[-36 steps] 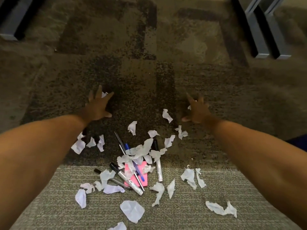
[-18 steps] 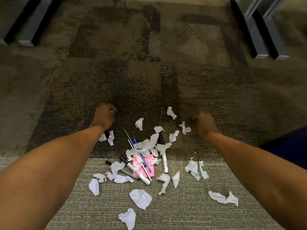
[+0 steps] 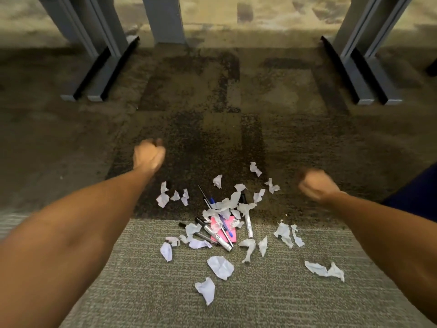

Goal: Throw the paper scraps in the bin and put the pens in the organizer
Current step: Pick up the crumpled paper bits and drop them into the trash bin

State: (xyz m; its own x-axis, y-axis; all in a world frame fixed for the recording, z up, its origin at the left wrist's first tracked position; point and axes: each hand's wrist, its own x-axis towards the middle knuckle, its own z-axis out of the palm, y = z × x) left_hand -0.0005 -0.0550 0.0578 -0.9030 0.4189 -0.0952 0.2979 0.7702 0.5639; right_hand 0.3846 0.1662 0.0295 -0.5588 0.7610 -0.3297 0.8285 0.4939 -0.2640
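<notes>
Both hands, left hand (image 3: pixel 148 154) and right hand (image 3: pixel 315 184), have fingers clenched, contents unseeable; I'd grab paper scraps (image 3: pixel 221 267) nearest those fingers first.

My two forearms reach in bare and sleeveless; beside my right hand (image 3: pixel 315 187), dark navy clothing (image 3: pixel 418 195) shows, while my left hand (image 3: pixel 148 154) wears nothing.

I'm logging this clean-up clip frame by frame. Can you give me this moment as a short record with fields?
setting: carpet floor, grey desk legs at the far side
paper scraps: many white scraps scattered on the carpet
pens: several pens and markers piled together, partly under scraps
other: pink sticky-note pad under the pens
left hand: closed in a fist, above the carpet
right hand: closed in a fist, blurred
bin and organizer: not in view
</notes>
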